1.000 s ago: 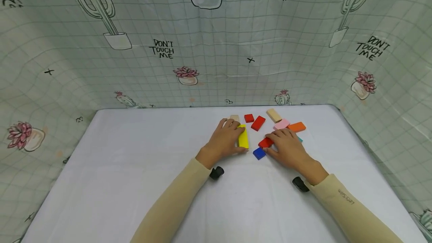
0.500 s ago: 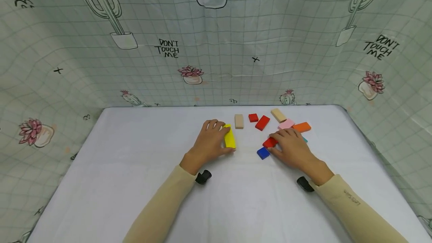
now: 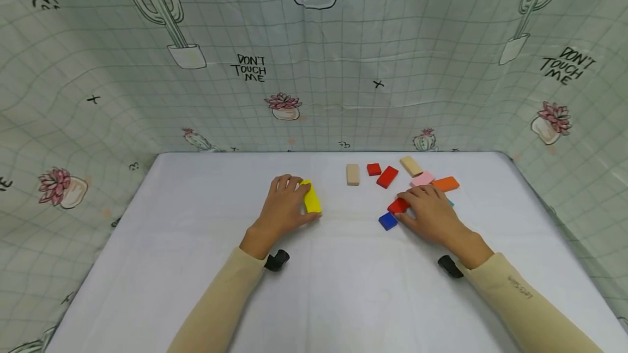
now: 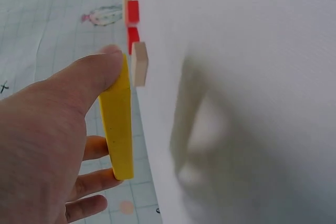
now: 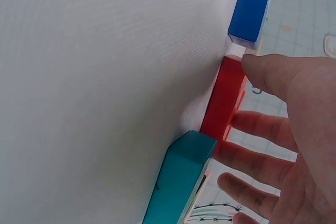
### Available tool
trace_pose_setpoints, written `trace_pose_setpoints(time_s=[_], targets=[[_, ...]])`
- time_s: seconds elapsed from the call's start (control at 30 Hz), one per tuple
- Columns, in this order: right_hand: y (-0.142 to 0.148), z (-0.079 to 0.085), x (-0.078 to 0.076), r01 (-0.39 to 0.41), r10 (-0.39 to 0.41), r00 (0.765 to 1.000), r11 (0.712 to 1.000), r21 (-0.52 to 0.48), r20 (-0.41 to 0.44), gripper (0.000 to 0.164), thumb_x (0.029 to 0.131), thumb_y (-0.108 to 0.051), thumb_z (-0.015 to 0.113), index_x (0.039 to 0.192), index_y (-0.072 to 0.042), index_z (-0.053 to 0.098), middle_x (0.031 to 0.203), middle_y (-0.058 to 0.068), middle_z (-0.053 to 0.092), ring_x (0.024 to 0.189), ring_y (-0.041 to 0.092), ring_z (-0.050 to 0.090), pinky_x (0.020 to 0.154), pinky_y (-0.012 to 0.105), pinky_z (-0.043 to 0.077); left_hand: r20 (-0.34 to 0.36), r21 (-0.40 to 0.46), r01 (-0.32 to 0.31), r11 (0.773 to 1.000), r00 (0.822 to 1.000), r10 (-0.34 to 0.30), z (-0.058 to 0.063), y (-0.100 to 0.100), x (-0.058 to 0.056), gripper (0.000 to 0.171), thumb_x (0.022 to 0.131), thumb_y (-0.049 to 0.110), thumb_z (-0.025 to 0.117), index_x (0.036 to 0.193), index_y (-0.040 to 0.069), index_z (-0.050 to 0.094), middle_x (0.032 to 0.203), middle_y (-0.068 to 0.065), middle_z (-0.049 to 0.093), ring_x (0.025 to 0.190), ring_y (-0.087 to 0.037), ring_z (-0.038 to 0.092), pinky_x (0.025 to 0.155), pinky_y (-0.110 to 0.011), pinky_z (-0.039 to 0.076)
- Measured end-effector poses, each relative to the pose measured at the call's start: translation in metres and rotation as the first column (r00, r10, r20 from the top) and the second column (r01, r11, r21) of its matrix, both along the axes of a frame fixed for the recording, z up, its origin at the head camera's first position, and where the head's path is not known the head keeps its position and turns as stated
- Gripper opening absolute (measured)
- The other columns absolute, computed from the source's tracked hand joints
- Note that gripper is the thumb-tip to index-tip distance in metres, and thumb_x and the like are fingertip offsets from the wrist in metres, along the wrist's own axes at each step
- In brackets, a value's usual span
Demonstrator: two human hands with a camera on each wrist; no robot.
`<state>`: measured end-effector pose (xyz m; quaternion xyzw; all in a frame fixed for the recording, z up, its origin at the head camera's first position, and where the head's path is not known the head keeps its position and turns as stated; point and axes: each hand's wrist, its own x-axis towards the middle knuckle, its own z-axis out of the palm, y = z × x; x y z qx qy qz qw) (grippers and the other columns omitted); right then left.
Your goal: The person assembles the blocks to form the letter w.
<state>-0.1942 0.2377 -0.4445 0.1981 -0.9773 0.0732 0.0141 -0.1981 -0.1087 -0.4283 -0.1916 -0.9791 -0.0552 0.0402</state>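
Observation:
My left hand pinches a long yellow block between thumb and fingers, left of the other blocks. In the left wrist view the yellow block appears raised over the white table, with a shadow beside it. Farther right, my right hand has its thumb and fingertips at opposite ends of a red block on the table. A small blue block lies just in front of that red block, near the thumb. The right wrist view shows a teal block beside the red one, under the fingers.
Behind the right hand lie a beige block, a small red block, a longer red block, another beige block, a pink block and an orange block. A printed cloth hangs around the white table.
The left hand has carried the yellow block leftward, away from the group, uncovering the beige block. The right hand stays at its red block, while the view has shifted slightly.

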Motion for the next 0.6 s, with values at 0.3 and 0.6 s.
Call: trace_pose_setpoints(time_s=[0.3, 0.6], targets=[[0.002, 0.001, -0.001, -0.004, 0.004, 1.000, 1.000, 0.000, 0.000, 0.048, 0.096, -0.031, 0.079, 0.134, -0.003, 0.070, 0.138, 0.025, 0.065, 0.136, 0.050, 0.049, 0.118, 0.070, 0.031, 0.016, -0.007, -0.031, 0.999, 0.999, 0.031, -0.003, -0.015, 0.009, 0.072, 0.090, 0.055, 0.081, 0.141, 0.007, 0.066, 0.139, -0.014, 0.061, 0.134, -0.035, 0.047, 0.121, -0.051, 0.030], [-0.001, 0.004, 0.001, -0.025, 0.025, 0.999, 1.000, 0.004, -0.027, 0.046, 0.095, -0.029, 0.080, 0.131, -0.001, 0.071, 0.135, 0.025, 0.067, 0.134, 0.050, 0.051, 0.115, 0.069, 0.034, 0.006, -0.019, -0.031, 0.999, 1.000, 0.031, -0.013, -0.024, 0.016, 0.070, 0.089, 0.054, 0.082, 0.138, 0.007, 0.068, 0.137, -0.016, 0.062, 0.133, -0.036, 0.050, 0.119, -0.051, 0.034]])
